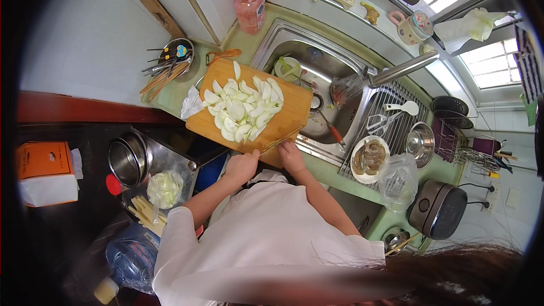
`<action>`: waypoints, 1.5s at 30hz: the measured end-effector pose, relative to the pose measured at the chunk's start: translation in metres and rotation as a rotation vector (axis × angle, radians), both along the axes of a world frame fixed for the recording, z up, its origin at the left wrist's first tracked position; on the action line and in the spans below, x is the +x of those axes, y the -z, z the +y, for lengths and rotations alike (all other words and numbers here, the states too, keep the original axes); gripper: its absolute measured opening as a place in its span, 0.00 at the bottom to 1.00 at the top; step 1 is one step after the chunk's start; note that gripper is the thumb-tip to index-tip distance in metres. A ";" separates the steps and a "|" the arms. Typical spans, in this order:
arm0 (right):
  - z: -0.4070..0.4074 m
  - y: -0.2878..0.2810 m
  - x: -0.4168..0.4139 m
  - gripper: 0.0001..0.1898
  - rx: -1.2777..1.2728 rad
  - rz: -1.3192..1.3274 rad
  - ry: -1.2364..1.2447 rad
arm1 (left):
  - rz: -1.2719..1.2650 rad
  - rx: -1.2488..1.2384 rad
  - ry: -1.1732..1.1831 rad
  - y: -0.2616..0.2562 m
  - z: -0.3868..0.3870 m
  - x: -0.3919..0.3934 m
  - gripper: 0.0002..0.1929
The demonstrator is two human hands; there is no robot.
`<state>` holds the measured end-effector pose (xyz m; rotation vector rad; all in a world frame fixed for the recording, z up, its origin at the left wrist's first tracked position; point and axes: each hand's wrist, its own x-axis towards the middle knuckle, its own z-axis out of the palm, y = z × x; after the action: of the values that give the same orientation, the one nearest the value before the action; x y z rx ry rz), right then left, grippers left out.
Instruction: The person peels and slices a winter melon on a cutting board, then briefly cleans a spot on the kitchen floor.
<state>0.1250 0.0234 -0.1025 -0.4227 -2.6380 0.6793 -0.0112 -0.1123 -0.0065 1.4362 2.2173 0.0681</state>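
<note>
Pale vegetable slices with green edges lie heaped on a wooden cutting board. The board sits at a slant on the counter and reaches over the sink's left rim. At its near edge my left hand is curled around one end of a thin strip-like object, seen almost edge-on, so its kind is unclear. My right hand is at the other end with its fingertips over the strip and the board edge; its grip cannot be made out. An orange-handled peeler lies beyond the board's far corner.
The steel sink holds a bowl with green peelings. A plate of greyish raw food rests on the rack at right, near a rice cooker. Chopsticks stick out of a holder at left. Bagged cabbage sits below left.
</note>
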 end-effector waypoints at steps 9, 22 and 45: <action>-0.001 -0.001 -0.001 0.10 -0.035 0.037 -0.001 | -0.060 0.055 -0.036 0.013 0.021 -0.004 0.09; 0.001 0.006 0.000 0.09 -0.048 0.010 0.018 | -0.014 0.025 0.006 0.006 0.017 0.001 0.09; 0.002 0.002 -0.004 0.08 -0.092 0.079 0.082 | -0.071 0.037 -0.053 0.013 0.038 0.001 0.09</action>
<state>0.1215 0.0253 -0.1041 -0.5169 -2.5080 0.7773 -0.0107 -0.0744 -0.0192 1.3729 2.2074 0.1759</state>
